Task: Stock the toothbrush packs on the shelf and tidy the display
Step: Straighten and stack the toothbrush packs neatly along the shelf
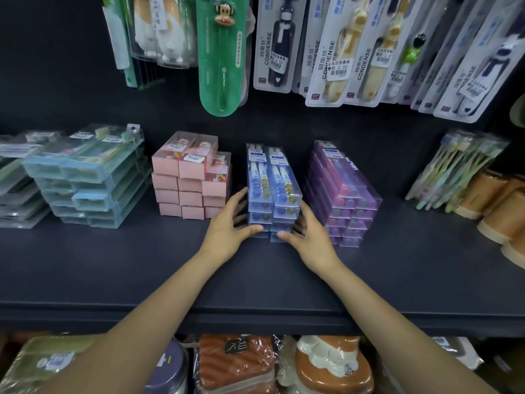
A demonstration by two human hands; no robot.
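My left hand [227, 231] and right hand [308, 237], fingers spread and relaxed, press either side of the blue toothbrush stack [272, 191] between them.

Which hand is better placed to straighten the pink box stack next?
Probably the left. The left hand rests against the blue pack stack on the side facing the pink box stack; the right hand is beyond it.

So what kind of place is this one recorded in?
Most likely a retail shop's toiletries aisle: price-stickered toothbrush blister packs hang on the back wall, boxed toothbrush packs sit stacked on a dark shelf, and both hands square up one stack.
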